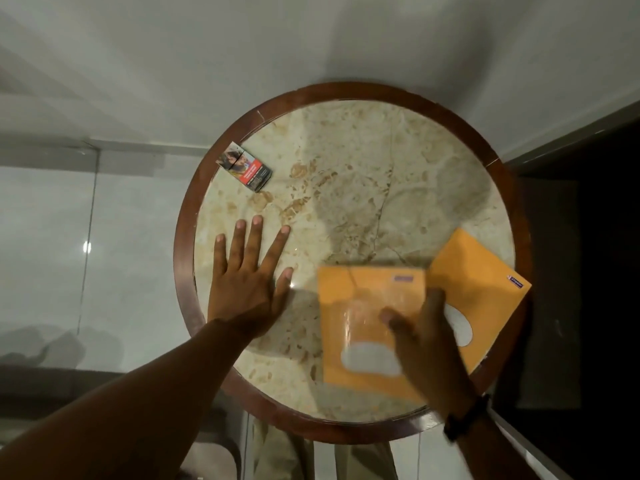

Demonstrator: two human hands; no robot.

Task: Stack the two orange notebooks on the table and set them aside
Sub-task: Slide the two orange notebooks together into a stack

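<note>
Two orange notebooks lie at the near right of a round marble table (346, 174). The nearer notebook (360, 306) is motion-blurred and has a white label patch; my right hand (426, 341) grips its right edge, thumb on the cover. The second orange notebook (485, 282) lies tilted at the table's right rim, partly hidden under my right hand and overhanging the edge slightly. My left hand (249, 282) rests flat on the marble with fingers spread, left of both notebooks and holding nothing.
A small cigarette pack (244, 171) lies at the table's far left, near the dark wooden rim (183, 254). White walls stand behind, a glossy tiled floor lies to the left, and a dark area lies to the right.
</note>
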